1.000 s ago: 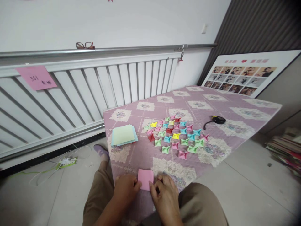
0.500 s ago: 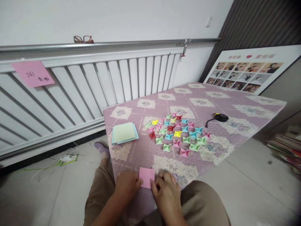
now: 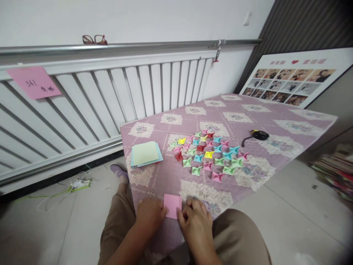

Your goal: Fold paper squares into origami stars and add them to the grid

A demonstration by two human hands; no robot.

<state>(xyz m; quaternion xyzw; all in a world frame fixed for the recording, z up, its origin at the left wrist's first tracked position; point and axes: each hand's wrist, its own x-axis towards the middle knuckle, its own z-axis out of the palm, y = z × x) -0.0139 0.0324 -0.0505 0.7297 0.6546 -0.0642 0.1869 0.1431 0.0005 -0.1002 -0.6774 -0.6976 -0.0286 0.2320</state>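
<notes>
A small pink square of folded paper [image 3: 172, 206] lies on the tablecloth near the front edge, between my two hands. My left hand [image 3: 150, 214] has its fingers curled and grips the left edge with the thumb. On the other side my right hand [image 3: 196, 222] is bent, its thumb and finger pinching the lower right edge. Beyond them several small folded paper pieces [image 3: 209, 155] in pink, green, blue, yellow and red stand in rows. A stack of coloured paper sheets [image 3: 145, 153], pale green on top, lies to the left.
A black corded object [image 3: 259, 135] lies on the patterned tablecloth [image 3: 190, 123]. Behind the table is a white radiator [image 3: 154, 90], with eyeglasses [image 3: 95, 39] on the pipe above. A photo board [image 3: 296, 77] leans at the back right. A power strip [image 3: 81, 184] lies on the floor.
The view has shifted slightly. Both hands stay at the sides of the pink paper, with almost no movement.
</notes>
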